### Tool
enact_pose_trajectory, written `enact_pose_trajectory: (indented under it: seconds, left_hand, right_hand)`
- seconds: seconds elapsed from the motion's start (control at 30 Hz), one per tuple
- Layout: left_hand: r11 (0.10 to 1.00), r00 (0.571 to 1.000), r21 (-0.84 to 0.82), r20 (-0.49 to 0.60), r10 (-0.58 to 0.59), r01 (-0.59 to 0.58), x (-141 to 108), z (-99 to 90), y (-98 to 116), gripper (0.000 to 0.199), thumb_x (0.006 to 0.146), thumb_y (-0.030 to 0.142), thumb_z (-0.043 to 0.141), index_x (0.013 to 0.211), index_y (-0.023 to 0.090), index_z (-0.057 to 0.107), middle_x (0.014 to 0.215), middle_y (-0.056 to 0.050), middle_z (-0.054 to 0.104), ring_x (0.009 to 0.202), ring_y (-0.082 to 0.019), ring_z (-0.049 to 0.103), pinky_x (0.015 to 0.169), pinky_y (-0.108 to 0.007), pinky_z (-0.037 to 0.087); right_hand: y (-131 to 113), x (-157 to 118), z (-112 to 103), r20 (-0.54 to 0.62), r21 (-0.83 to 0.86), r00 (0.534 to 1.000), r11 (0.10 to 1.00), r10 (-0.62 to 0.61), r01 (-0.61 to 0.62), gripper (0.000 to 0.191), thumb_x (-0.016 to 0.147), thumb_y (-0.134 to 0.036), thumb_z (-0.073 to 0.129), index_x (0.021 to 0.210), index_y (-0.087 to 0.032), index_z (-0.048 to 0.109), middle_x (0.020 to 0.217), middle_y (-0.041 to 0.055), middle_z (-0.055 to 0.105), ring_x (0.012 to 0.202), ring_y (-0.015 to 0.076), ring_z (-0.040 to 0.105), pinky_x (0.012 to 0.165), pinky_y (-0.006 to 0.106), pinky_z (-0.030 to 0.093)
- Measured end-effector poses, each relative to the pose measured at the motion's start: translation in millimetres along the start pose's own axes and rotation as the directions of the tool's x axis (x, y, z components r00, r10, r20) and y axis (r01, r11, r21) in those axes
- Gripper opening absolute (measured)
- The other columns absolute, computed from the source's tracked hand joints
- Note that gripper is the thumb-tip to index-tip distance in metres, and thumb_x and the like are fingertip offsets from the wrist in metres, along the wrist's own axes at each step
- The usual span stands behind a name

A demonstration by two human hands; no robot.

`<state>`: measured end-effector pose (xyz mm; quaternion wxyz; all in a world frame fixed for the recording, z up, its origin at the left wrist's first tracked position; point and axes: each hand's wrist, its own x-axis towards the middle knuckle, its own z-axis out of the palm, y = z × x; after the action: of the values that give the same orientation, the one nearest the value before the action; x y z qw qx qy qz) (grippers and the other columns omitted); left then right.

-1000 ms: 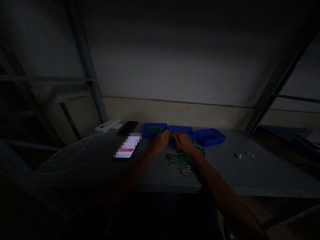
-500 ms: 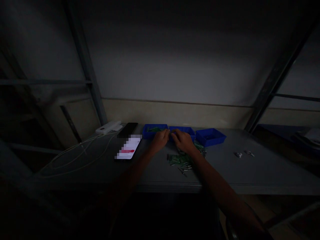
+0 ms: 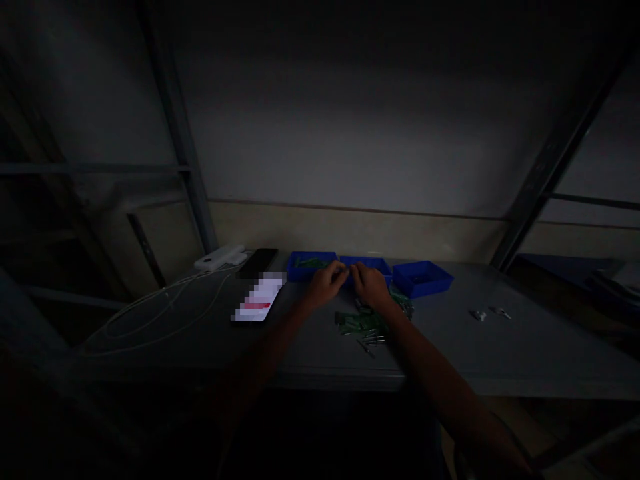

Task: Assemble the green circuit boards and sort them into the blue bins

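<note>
Left hand: your left hand (image 3: 325,285) is raised before the trays, fingers bent toward the right; whether they pinch something, I cannot tell.
Right hand: your right hand (image 3: 371,285) faces it, fingers curled, tips close to the left ones; its hold is equally unclear in this light.
Change: over the last second your left fingers appear to reach slightly further across; both hands stay in front of the trays.
Meaning: judged from this, fine fingertip handling continues, with no visible change in the heap.
Heap: green pieces (image 3: 357,323) lie below your hands, partly behind your right forearm, with loose metal pins (image 3: 366,348) at the near edge.
Trays: the left tray (image 3: 297,274) holds green pieces; the middle tray (image 3: 373,261) is partly covered by your hands; the right tray (image 3: 430,289) stands beside it, contents too dark to identify.
Phone: a lit phone (image 3: 263,299) lies to your left, screen pixelated, a red band showing.
Markings: you have no brand, label or writing legible anywhere.
</note>
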<state>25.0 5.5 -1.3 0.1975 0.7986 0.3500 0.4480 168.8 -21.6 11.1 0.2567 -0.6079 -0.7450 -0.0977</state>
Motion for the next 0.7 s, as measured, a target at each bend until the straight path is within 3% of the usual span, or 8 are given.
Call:
enact_pose_trajectory:
  seconds: [0.1, 0.23, 0.43, 0.6, 0.7]
  left_hand:
    - [1.000, 1.000, 0.020, -0.023, 0.015, -0.015, -0.2, 1.1, -1.3, 0.023, 0.080, 0.034, 0.049, 0.096, 0.017, 0.053, 0.070, 0.001, 0.059, 0.066, -0.012, 0.055, 0.059, -0.021, 0.040]
    - [0.999, 0.999, 0.031, -0.044, 0.030, -0.028, 0.4, -1.3, -0.1, 0.020, 0.081, 0.033, 0.047, 0.088, 0.016, 0.055, 0.070, 0.000, 0.058, 0.067, -0.013, 0.055, 0.062, -0.023, 0.040]
    - [0.998, 0.997, 0.043, -0.063, -0.050, 0.052, 1.6, -3.1, -0.7, 0.029, 0.085, 0.032, 0.038, 0.065, 0.017, 0.052, 0.060, 0.000, 0.054, 0.061, -0.013, 0.051, 0.058, -0.024, 0.037]
    - [0.996, 0.994, -0.009, -0.053, -0.094, 0.094, 2.0, 0.7, -6.1, 0.037, 0.088, 0.037, 0.033, 0.062, 0.017, 0.049, 0.056, 0.001, 0.051, 0.057, -0.012, 0.051, 0.058, -0.024, 0.037]
    - [0.996, 0.996, -0.050, -0.056, -0.074, 0.071, 0.8, 1.4, -5.6, 0.031, 0.087, 0.038, 0.035, 0.071, 0.017, 0.051, 0.059, 0.002, 0.052, 0.058, -0.012, 0.051, 0.058, -0.023, 0.038]
  right_hand:
    - [-0.8, 0.2, -0.2, 0.005, -0.004, 1.000, 1.000, 0.025, -0.025, 0.037, 0.094, -0.032, 0.025, 0.091, -0.016, 0.059, 0.082, 0.0090, 0.068, 0.074, 0.0170, 0.063, 0.062, 0.024, 0.037]
    - [-2.4, -1.2, -2.7, 0.016, 0.036, 1.000, 0.999, -0.009, 0.008, 0.038, 0.094, -0.033, 0.025, 0.090, -0.016, 0.059, 0.083, 0.0086, 0.068, 0.075, 0.0166, 0.063, 0.063, 0.023, 0.037]
    - [-2.9, -5.4, -6.6, 0.004, 0.172, 0.988, 0.973, -0.157, 0.154, 0.031, 0.091, -0.035, 0.037, 0.113, -0.017, 0.050, 0.089, 0.0061, 0.068, 0.076, 0.0152, 0.062, 0.065, 0.023, 0.037]
    - [-0.4, -4.4, -3.2, -0.020, 0.188, 0.981, 0.963, -0.193, 0.193, 0.028, 0.090, -0.033, 0.038, 0.109, -0.018, 0.054, 0.093, 0.0075, 0.068, 0.079, 0.0165, 0.062, 0.067, 0.024, 0.038]
    - [2.8, -1.4, 0.8, -0.050, 0.213, 0.987, 0.964, -0.152, 0.159, 0.028, 0.091, -0.033, 0.034, 0.097, -0.017, 0.057, 0.086, 0.0080, 0.067, 0.076, 0.0167, 0.061, 0.064, 0.024, 0.036]
